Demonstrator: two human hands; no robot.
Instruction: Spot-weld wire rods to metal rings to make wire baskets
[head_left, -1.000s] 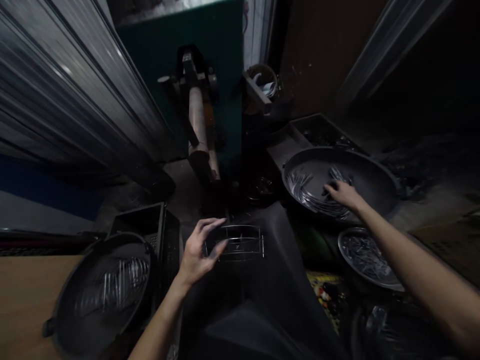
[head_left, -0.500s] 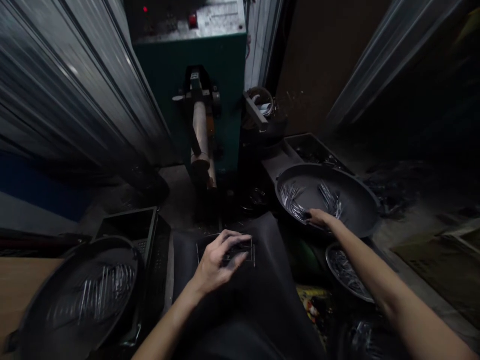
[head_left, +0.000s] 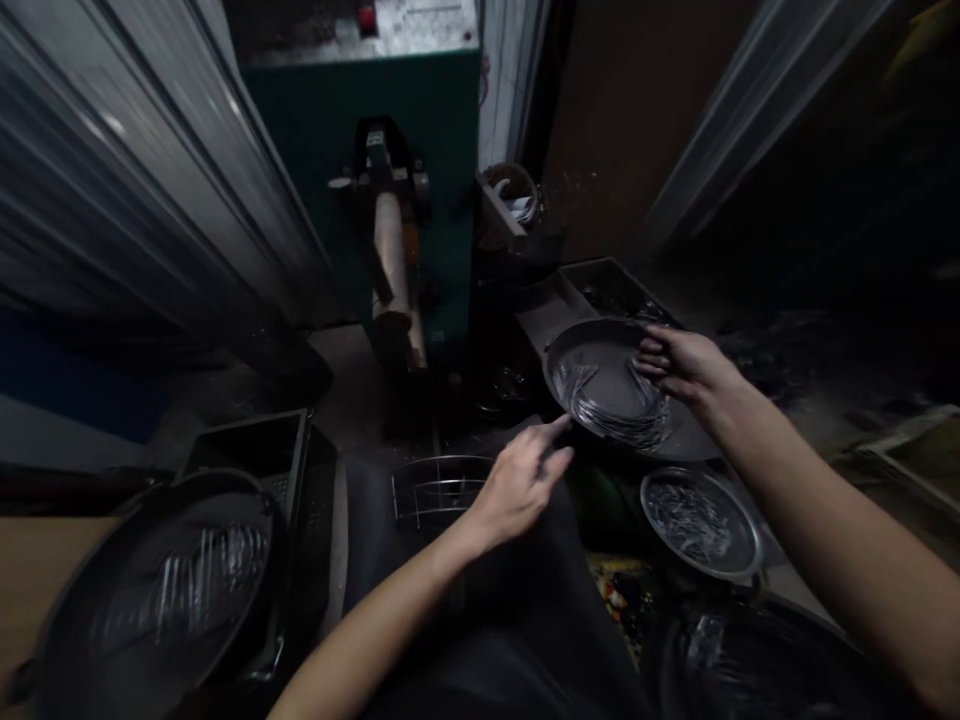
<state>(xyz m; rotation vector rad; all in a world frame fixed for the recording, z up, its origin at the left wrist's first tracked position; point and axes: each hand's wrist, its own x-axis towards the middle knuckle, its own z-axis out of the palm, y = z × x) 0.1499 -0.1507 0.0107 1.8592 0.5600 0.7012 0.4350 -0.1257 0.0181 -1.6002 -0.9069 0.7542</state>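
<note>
Silvery curved wires (head_left: 619, 425) lie bundled in a dark round pan (head_left: 604, 345), front right of the person. Right hand (head_left: 679, 365) is over the pan, fingers curled in, right at the wires' far ends; can't tell if it grips any. Left hand (head_left: 525, 480) is part-open, index finger pointing at the pan's near rim, thumb apart, nothing seen in it; fingertip contact with the rim unclear. Wire frame (head_left: 435, 490) sits on dark cloth (head_left: 517, 590) over the lap, just left of the left hand, partly hidden by it. Small metal bowl (head_left: 752, 540) with short metal pieces (head_left: 690, 520) is nearer than the pan, below the right forearm. Far left: second dark pan (head_left: 127, 670) with a row of shiny rods (head_left: 199, 585), blurred, beside a dark crate (head_left: 304, 435). Green machine (head_left: 292, 130) straight ahead, pale cylinder (head_left: 390, 245) sticking out toward the person. Dim light.
</note>
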